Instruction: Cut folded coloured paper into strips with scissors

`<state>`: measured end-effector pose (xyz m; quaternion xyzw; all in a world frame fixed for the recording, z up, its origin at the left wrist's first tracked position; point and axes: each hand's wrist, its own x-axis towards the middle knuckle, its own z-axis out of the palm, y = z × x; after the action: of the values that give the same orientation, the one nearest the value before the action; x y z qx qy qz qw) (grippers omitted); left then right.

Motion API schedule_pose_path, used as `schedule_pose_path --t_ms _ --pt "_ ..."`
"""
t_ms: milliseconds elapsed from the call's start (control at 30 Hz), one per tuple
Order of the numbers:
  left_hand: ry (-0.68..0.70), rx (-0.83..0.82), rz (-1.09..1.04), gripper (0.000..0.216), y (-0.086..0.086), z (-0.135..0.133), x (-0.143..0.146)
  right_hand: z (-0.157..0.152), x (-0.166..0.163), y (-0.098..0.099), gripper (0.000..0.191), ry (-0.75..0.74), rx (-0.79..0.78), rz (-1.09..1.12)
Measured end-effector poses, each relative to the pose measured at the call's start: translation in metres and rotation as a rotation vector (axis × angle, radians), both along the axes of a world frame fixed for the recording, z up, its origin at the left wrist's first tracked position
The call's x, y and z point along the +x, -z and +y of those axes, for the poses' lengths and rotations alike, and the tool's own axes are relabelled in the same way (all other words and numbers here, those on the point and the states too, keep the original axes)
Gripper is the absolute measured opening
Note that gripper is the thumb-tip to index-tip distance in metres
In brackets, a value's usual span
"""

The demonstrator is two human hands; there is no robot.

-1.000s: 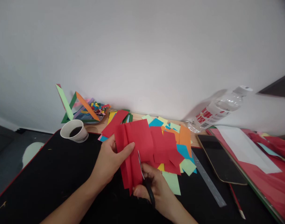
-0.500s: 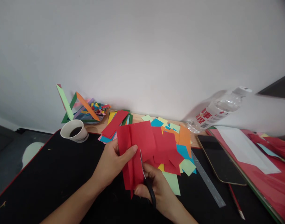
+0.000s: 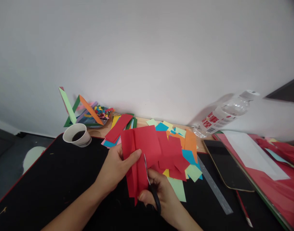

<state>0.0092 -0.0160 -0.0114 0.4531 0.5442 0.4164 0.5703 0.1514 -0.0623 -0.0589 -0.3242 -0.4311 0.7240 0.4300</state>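
Observation:
A folded sheet of red paper (image 3: 147, 139) is pinched in my left hand (image 3: 118, 165), the thumb lying across its front. My right hand (image 3: 159, 191) is closed round the black handles of a pair of scissors (image 3: 154, 195). Their blades point up and away from me, on the red paper just right of my left thumb. The lower blade is partly hidden by the paper. Behind the sheet and to its right lie more red paper pieces (image 3: 172, 152), overlapping blue, orange and pale green scraps (image 3: 194, 173).
A paper cup (image 3: 87, 141) of dark liquid stands at the left, near a dish (image 3: 106, 120) of small paper bits. Stacked coloured strips (image 3: 119, 128) lie behind my left hand. To the right are a ruler (image 3: 214, 186), a phone (image 3: 227, 165), a red pencil (image 3: 243, 208) and a bottle (image 3: 226, 114).
Almost nothing differs. Both hands, the scissors and the red paper hold nearly the same place, with only a very slight shift of the view.

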Motion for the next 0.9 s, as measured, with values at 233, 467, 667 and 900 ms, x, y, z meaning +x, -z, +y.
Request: schedule_pose_path --t_ms 233,467,667,900 --pt "-0.010 -0.020 -0.026 0.029 0.000 0.000 0.001 0.001 -0.001 0.000 0.045 0.017 -0.001 -0.042" --pt "-0.009 -0.023 -0.060 0.026 0.000 0.000 0.001 -0.001 -0.002 0.007 0.046 0.012 -0.062 -0.060" --pt "0.046 -0.014 -0.024 0.027 0.000 -0.001 0.000 0.000 -0.002 0.000 0.047 0.069 -0.037 -0.051" --pt "0.096 -0.014 0.004 0.030 0.003 -0.002 0.003 0.002 -0.003 -0.008 0.055 0.048 -0.095 0.017"
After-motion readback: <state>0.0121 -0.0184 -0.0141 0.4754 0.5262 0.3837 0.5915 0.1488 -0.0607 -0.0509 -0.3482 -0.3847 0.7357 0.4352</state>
